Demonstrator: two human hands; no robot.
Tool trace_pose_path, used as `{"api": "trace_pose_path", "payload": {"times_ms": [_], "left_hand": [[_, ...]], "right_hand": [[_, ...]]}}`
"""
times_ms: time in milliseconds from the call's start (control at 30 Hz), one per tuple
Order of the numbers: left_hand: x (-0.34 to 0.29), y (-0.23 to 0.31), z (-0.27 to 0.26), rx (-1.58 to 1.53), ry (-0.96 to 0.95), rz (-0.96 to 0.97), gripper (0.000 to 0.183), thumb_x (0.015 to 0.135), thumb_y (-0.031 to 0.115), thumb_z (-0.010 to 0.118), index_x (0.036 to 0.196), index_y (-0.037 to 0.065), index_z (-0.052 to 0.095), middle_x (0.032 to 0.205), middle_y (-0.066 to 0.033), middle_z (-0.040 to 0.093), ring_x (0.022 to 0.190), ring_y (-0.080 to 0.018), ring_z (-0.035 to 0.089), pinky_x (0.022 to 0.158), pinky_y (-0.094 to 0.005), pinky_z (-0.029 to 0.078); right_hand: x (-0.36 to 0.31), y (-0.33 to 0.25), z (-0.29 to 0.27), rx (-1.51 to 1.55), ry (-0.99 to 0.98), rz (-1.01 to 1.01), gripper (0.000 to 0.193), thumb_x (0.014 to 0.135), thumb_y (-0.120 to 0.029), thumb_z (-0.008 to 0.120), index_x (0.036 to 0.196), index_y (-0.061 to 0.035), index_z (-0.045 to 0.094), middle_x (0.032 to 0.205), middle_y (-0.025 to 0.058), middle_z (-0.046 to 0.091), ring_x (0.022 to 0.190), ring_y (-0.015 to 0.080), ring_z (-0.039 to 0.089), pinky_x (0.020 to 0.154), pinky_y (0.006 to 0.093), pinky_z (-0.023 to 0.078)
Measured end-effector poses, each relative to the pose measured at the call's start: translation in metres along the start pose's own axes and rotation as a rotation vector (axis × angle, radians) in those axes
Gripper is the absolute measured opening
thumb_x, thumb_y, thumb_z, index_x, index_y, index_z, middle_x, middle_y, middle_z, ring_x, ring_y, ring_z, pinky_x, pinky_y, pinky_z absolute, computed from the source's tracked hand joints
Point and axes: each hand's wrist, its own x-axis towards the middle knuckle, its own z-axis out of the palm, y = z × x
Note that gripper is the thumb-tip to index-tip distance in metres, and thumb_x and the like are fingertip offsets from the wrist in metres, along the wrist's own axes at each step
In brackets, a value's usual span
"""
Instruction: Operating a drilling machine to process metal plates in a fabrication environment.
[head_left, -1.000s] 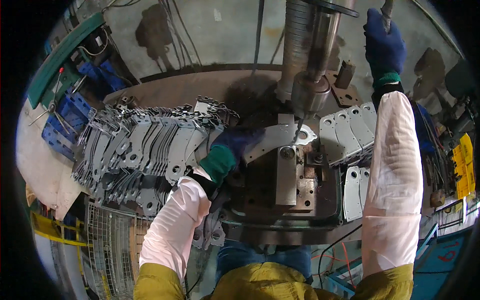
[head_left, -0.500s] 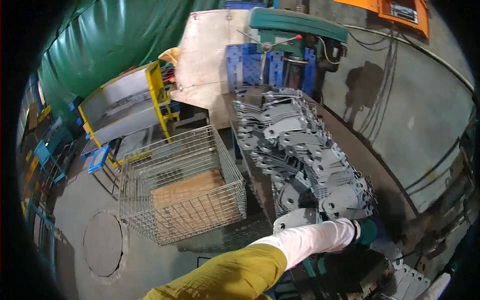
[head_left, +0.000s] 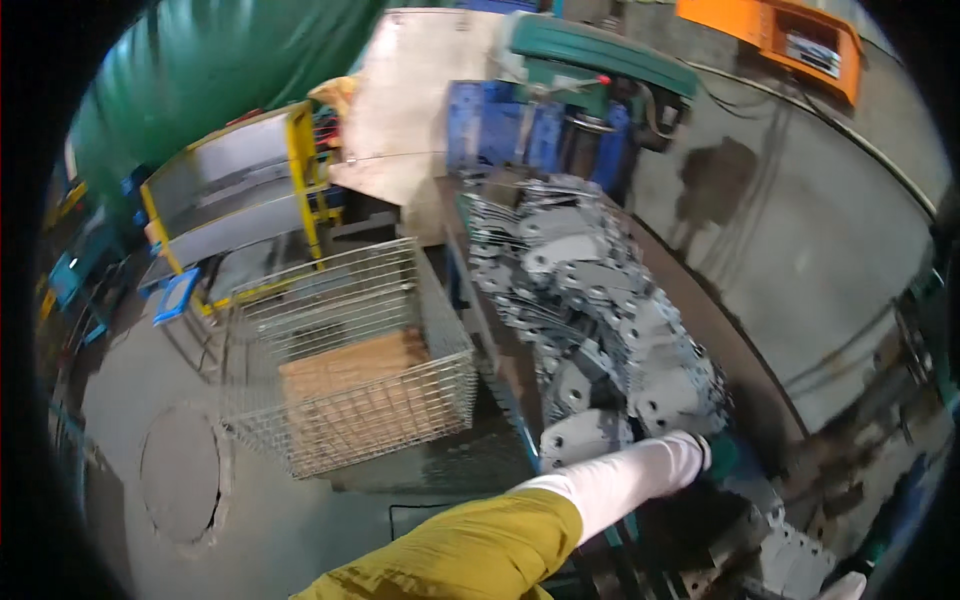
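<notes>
My left arm, in a mustard sleeve with a white oversleeve, reaches to the right across the near end of the bench. At its end my left hand wears a dark green glove; it is beside the nearest of the piled grey metal plates, and its fingers do not show. My right hand, also in a dark glove, is low at the right edge, mostly dark and blurred. Closest to it lies a row of overlapping grey plates. What either hand holds cannot be made out.
Flat plates with holes heap along the bench. A green drill press stands at its far end. Left of the bench is a wire mesh basket with a brown board inside. Further off are a yellow-framed cart and a blue-topped stool.
My view has shifted slightly, so the basket and bench sit further left. My left hand stays near the plates at the bench's near end; the right glove shows a little more.
</notes>
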Motion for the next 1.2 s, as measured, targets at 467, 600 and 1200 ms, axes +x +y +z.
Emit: {"api": "trace_pose_path", "payload": {"times_ms": [467,600,1200], "left_hand": [[-0.018,-0.03,0.0,-0.437,0.353,-0.352,0.033,0.093,0.026,0.066,0.115,0.001,0.068,0.11,-0.023,0.07,0.1,-0.038,0.068,0.094,-0.046,0.053],[-0.064,0.059,-0.06,-2.038,0.036,-0.752,0.041,0.088,0.012,0.073,0.127,0.002,0.066,0.117,-0.0174,0.071,0.107,-0.0348,0.068,0.101,-0.0375,0.053],[-0.125,0.153,-0.088,-0.668,-0.573,-0.218,0.054,0.094,0.04,0.071,0.139,0.013,0.06,0.127,-0.0155,0.065,0.111,-0.0246,0.064,0.097,-0.0468,0.052]], "right_hand": [[-0.149,-0.198,0.047,-0.47,0.21,-0.152,0.057,0.097,-0.024,0.071,0.142,0.0021,0.049,0.115,0.0145,0.068,0.099,0.0198,0.065,0.089,0.0348,0.052],[-0.218,-0.208,0.047,-0.313,0.301,-0.177,0.074,0.092,-0.014,0.076,0.154,0.0017,0.039,0.134,0.0224,0.063,0.121,0.0286,0.063,0.103,0.0391,0.05],[-0.295,-0.213,0.111,-0.367,-0.689,0.015,0.094,0.083,-0.028,0.081,0.159,-0.0073,0.029,0.142,0.0234,0.056,0.124,0.0394,0.061,0.1,0.0432,0.052]]}}
